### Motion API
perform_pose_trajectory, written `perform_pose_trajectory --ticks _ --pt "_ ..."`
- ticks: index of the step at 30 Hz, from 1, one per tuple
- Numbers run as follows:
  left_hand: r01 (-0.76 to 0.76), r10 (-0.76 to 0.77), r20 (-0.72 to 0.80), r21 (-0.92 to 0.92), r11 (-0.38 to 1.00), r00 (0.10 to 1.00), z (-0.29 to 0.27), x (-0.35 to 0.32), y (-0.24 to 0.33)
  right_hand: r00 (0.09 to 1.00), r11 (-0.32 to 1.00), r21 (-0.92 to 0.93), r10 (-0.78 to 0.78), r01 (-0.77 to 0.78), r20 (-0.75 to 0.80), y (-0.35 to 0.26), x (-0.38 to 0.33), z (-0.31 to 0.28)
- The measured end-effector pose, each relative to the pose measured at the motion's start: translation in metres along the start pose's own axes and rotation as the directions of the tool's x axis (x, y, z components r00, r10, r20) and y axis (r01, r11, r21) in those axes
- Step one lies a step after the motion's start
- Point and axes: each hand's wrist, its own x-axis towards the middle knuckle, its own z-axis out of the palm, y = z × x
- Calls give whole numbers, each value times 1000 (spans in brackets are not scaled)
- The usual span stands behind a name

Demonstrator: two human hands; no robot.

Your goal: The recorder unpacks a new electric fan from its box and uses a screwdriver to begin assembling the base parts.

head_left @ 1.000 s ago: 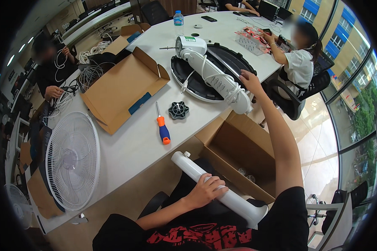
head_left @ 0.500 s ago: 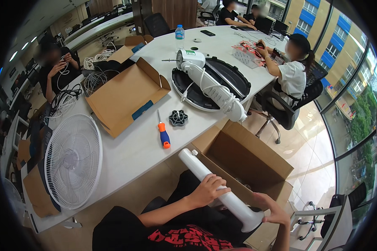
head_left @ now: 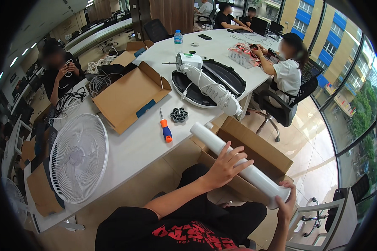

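A white tube with a flared end slants over my lap and the open box, its narrow end up and to the left. My right hand grips the flared end. My left hand lies against the tube's middle, fingers stretched and spread; its thumb is hidden. On the table beyond are a screwdriver with an orange and blue handle and a black lobed knob. Farther back, a white fan motor with a cord-wrapped body rests across a round black base.
An open cardboard box stands beside the table's near edge. On the white table are a fan grille, an opened carton, cables and a water bottle. A seated person works at right; another handles a cord at left.
The tube has moved right and slightly up, over the box. My right hand has closed around its flared end. My left hand's fingers have loosened from their wrap and spread.
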Motion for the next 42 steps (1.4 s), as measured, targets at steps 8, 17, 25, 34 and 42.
perform_pose_trajectory --ticks 8,17,25,34,42 --pt "149 -164 -140 -112 983 977 9 -59 -5 930 753 621 354 -219 -101 15 24 -25" --pt "434 -523 483 292 852 703 78 -267 3 970 905 413 181 -101 -160 28 260 54" --pt "485 -553 476 269 832 684 78 -266 0 965 972 191 175 -138 -196 57 399 174" --pt "496 -561 467 268 826 683 77 -264 -5 952 999 -32 2 -13 -305 107 449 222" --pt "493 -550 466 250 833 693 79 -259 -8 984 987 -34 153 -156 -87 108 463 216"
